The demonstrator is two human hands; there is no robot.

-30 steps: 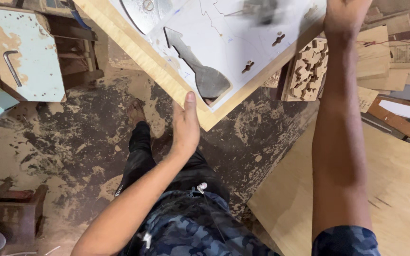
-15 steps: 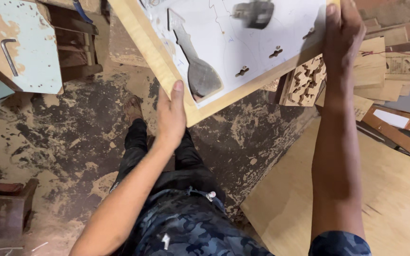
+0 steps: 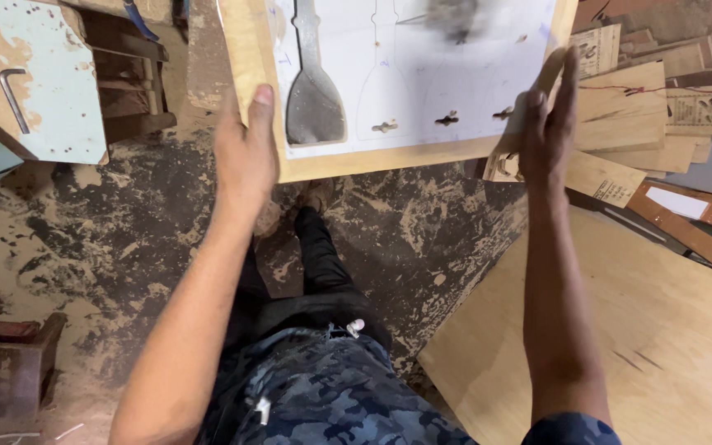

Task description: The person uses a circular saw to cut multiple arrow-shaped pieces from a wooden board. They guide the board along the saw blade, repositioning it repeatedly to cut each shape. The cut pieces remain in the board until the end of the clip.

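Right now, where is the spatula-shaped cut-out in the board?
In the head view, the spatula-shaped cut-out sits in the white-faced board near its left end, just right of the left hand, whose thumb lies on the board's wooden border beside it.

Your wooden board (image 3: 356,161) ran off the top edge. The dark tool (image 3: 453,16) on it was motion-blurred, unidentifiable. Your left hand (image 3: 245,152) hid the board's near corner.
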